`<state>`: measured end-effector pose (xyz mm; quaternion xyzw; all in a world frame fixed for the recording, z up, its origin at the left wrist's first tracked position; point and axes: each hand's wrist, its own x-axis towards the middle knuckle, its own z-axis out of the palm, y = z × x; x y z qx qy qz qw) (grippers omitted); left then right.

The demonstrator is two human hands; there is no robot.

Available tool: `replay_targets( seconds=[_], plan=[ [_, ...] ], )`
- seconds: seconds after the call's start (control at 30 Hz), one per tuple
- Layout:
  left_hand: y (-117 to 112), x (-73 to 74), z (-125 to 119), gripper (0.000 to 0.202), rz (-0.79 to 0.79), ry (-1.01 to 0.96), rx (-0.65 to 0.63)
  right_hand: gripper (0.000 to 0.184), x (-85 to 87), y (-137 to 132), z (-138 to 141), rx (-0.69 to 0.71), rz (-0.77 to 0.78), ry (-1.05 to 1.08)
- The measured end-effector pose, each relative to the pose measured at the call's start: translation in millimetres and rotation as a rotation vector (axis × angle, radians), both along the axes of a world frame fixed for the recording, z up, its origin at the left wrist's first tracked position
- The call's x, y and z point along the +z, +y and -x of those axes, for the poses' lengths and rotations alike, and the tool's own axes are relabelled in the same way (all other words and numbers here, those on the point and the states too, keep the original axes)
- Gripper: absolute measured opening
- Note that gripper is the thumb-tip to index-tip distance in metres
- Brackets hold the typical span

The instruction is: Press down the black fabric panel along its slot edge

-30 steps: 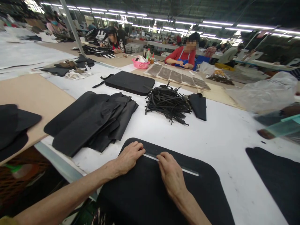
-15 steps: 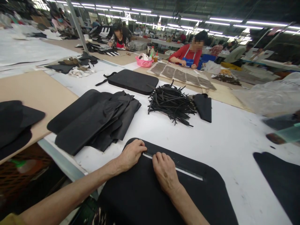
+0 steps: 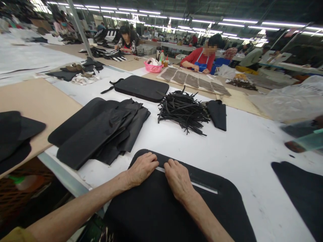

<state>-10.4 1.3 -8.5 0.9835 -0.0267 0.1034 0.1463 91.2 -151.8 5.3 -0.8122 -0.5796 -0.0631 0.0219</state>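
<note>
A large black panel [image 3: 161,208] with rounded corners lies at the near edge of the white bench [image 3: 242,151], with a long pale slit [image 3: 202,186] running across its far part. Both hands rest flat on this panel at the slit. The left hand [image 3: 141,168] presses down at the slit's left end, fingers [image 3: 152,160] together and curled slightly. The right hand [image 3: 178,179] lies just beside it, fingers [image 3: 169,165] together, pressing the fabric. Half a second ago the right hand sat a little farther right along the slit; it has moved closer to the left hand, and the two now nearly touch.

No readable writing or labels show on the panel.

Right of the panel, bare white bench lies open up to another black panel [image 3: 300,195] at the right edge. Beyond the panel to the left lies a fanned stack of black pieces [image 3: 101,129]. Beyond it toward the centre sits a heap of black strips [image 3: 183,111], with a small folded black piece [image 3: 218,114] touching its right side. Farther still lies a flat black pad [image 3: 141,88], then a pink basket [image 3: 152,68]. A person in red [image 3: 199,59] works at the far side.
</note>
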Motion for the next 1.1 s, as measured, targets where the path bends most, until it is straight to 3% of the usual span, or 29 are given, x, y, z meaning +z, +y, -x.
replay_targets(
  seconds=[0.23,0.33,0.47,0.73,0.97,1.1],
  plan=[
    [0,-6.1,0,0.020,-0.005,-0.028,0.032,0.011,-0.7,-10,-1,-0.059,-0.138,0.177],
    [-1,-8.0,0,0.021,-0.004,-0.036,0.037,0.005,-4.8,-13,-1,-0.039,-0.163,0.108],
    [-1,-6.9,1,0.020,0.005,-0.047,0.042,0.009,-10.8,-20,-2,-0.032,-0.149,0.033],
    [-2,-5.9,-1,0.016,0.072,-0.024,0.063,0.015,-10.1,-40,-10,-0.168,-0.242,0.269],
    [-6,-0.9,-2,0.011,0.168,0.034,0.161,0.012,-7.1,-39,-10,-0.342,-0.204,0.382],
    [-10,4.3,-3,0.010,0.189,0.055,0.210,0.014,-7.3,-37,-10,-0.366,-0.156,0.345]
  ],
)
